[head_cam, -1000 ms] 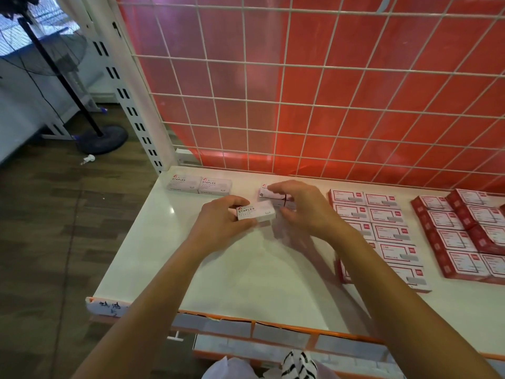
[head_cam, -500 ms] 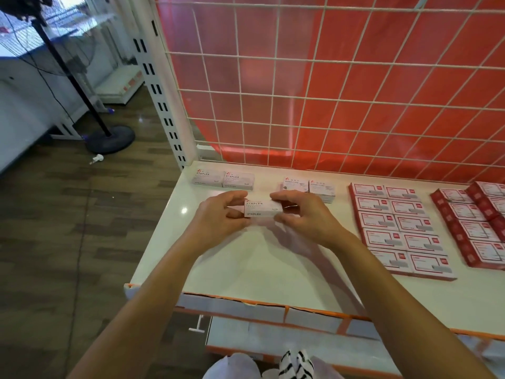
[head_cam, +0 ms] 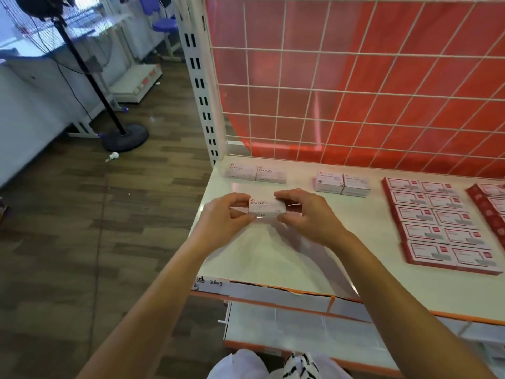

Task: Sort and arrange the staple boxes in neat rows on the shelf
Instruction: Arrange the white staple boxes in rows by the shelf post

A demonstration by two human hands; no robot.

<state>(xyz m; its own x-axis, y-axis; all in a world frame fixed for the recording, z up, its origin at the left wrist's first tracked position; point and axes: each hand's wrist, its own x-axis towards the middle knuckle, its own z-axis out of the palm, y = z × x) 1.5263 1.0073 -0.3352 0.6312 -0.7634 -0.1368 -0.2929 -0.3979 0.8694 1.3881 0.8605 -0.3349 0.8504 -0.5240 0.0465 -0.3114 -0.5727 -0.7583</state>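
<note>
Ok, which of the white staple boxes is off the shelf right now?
The white staple box pinched between the left hand and right hand; the two white pairs behind it lie on the shelf.

White shelf (head_cam: 314, 258) carries pale staple boxes (head_cam: 257, 173) and red-edged rows (head_cam: 442, 224).

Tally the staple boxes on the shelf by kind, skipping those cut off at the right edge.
White STAPLES-printed cardboard boxes: 3 (two back left, one held between left hand and right hand)
Pinkish-white boxes, back centre: 2
Red-edged boxes, two-column block: 10
Total: 15
</note>
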